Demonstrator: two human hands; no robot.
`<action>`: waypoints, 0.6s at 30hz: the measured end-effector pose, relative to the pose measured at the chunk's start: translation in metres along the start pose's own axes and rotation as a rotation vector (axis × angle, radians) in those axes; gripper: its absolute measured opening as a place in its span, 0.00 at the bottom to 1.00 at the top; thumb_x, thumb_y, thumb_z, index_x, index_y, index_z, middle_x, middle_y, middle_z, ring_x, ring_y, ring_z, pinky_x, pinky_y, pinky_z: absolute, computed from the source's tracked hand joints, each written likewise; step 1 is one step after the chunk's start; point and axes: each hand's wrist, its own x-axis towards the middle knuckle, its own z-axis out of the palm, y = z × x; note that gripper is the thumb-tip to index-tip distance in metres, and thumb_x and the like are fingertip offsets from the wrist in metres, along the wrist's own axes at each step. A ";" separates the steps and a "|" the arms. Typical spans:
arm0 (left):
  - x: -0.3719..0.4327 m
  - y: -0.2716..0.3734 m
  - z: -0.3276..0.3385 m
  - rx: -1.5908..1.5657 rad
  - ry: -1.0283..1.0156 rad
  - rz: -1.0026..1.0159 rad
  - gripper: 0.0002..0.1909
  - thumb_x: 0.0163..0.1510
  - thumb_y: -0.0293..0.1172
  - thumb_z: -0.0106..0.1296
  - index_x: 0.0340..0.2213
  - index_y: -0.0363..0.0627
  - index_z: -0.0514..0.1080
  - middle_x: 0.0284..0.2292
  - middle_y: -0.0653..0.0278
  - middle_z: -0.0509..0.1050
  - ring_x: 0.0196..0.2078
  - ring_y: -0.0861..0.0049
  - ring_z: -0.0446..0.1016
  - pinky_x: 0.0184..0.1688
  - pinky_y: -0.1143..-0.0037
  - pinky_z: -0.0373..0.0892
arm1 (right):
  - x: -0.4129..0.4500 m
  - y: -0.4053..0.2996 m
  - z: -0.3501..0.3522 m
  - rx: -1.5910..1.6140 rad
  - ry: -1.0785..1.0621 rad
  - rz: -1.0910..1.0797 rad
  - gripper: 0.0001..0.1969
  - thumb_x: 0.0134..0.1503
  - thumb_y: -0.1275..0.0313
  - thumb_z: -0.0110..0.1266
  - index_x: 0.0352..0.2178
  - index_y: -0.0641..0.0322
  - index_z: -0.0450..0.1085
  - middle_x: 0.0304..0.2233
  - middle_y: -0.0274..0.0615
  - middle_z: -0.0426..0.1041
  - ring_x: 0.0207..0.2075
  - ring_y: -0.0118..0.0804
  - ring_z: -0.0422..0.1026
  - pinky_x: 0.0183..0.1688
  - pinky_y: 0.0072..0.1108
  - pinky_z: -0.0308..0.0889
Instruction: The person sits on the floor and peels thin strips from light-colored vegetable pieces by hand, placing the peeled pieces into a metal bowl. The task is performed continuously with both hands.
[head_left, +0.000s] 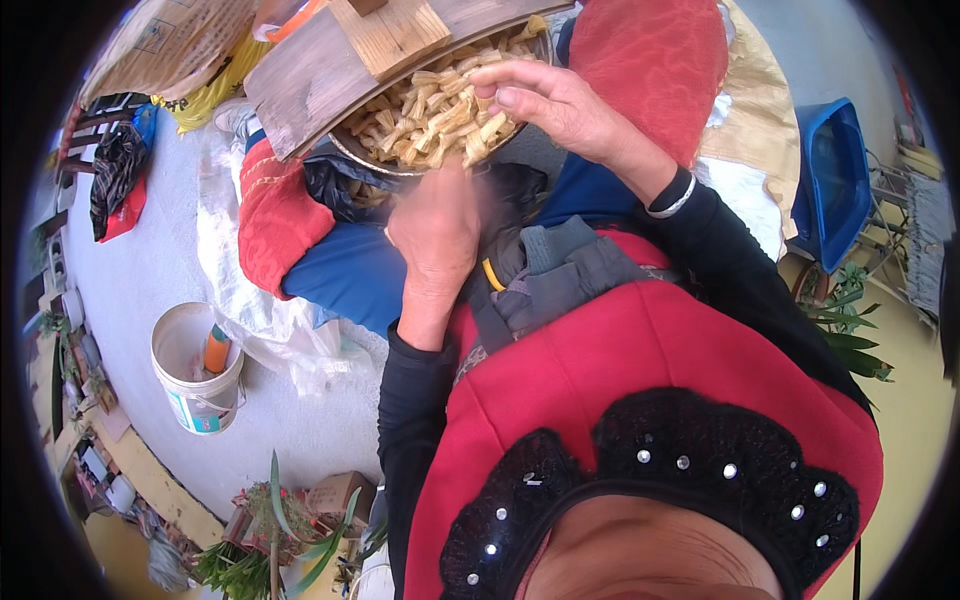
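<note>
A round metal-rimmed basin (375, 166) between the knees holds many pale yellow, dried, twisted pieces (442, 120), their material unclear. A wooden board (315, 90) with a lighter wooden block (394, 37) on it hides the basin's far side. Over the pieces at the right hovers my right hand (559, 109), thumb and fingers apart, with nothing visible between them. My left hand (436, 217) is at the basin's near rim, blurred and curled; its fingertips are hidden, so whether it holds something cannot be told. Below the basin, a black plastic bag (330, 180) contains similar pieces.
A white bucket (196, 367) with an orange-handled object stands at left, beside white plastic sheeting (262, 322). A blue plastic tub (831, 180) is at right, near potted plants (847, 330). Large bags (172, 52) lie at upper left. Red cloth covers both knees.
</note>
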 end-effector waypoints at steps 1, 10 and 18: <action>0.003 0.000 -0.001 0.015 0.004 0.032 0.09 0.52 0.26 0.56 0.37 0.44 0.73 0.24 0.59 0.73 0.25 0.60 0.74 0.26 0.70 0.69 | 0.000 -0.001 0.000 -0.094 -0.060 -0.029 0.19 0.61 0.61 0.52 0.48 0.62 0.70 0.40 0.37 0.73 0.41 0.21 0.69 0.44 0.15 0.65; 0.006 -0.014 -0.012 -0.576 -0.382 -0.328 0.09 0.58 0.31 0.48 0.34 0.36 0.72 0.29 0.50 0.75 0.33 0.52 0.74 0.36 0.70 0.69 | -0.025 -0.008 -0.013 -0.597 -0.287 -0.120 0.10 0.60 0.69 0.54 0.33 0.69 0.73 0.20 0.40 0.68 0.23 0.32 0.69 0.29 0.22 0.66; 0.008 -0.010 -0.011 -0.543 -0.355 -0.288 0.11 0.59 0.33 0.47 0.34 0.38 0.74 0.26 0.47 0.73 0.26 0.63 0.71 0.33 0.70 0.67 | -0.016 -0.024 -0.003 -0.802 -0.174 -0.381 0.10 0.55 0.64 0.57 0.35 0.58 0.73 0.28 0.44 0.74 0.32 0.49 0.74 0.34 0.33 0.67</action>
